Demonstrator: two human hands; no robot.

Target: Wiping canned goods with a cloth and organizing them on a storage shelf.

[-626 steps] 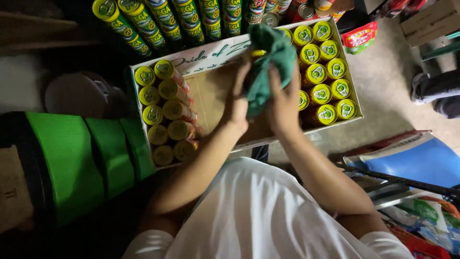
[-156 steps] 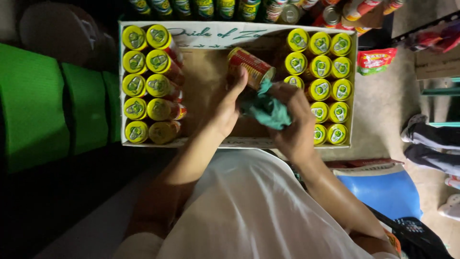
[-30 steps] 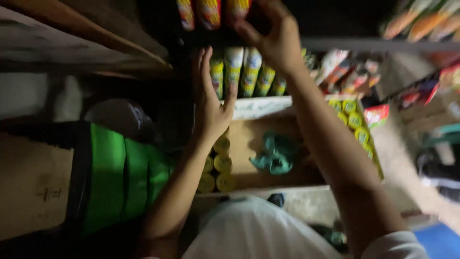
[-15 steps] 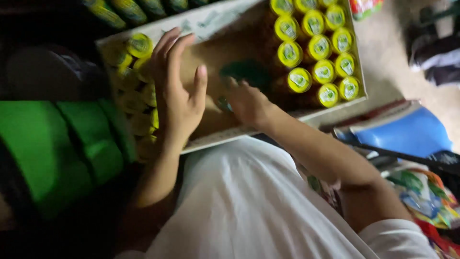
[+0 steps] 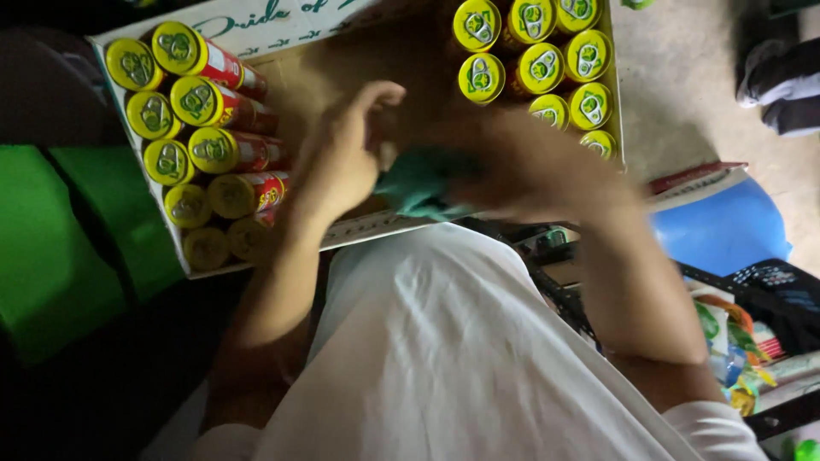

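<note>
Two hands are meeting over the cardboard tray (image 5: 256, 34): the blurred right hand (image 5: 521, 166) is closing on a teal cloth (image 5: 418, 183) at the tray's middle, while the left hand (image 5: 342, 162) is hovering beside it, fingers loosely spread, empty. Judged best: bunching the cloth firmly, clear of the yellow-topped cans (image 5: 201, 102) lining both tray sides.

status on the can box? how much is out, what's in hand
Done: the middle of the cardboard box is bare, cans gone from there.
In hand: the right hand grips the teal cloth, blurred; the left hand hovers beside it, holding no can.
Left: yellow-lidded cans in the left rows and right rows.
</note>
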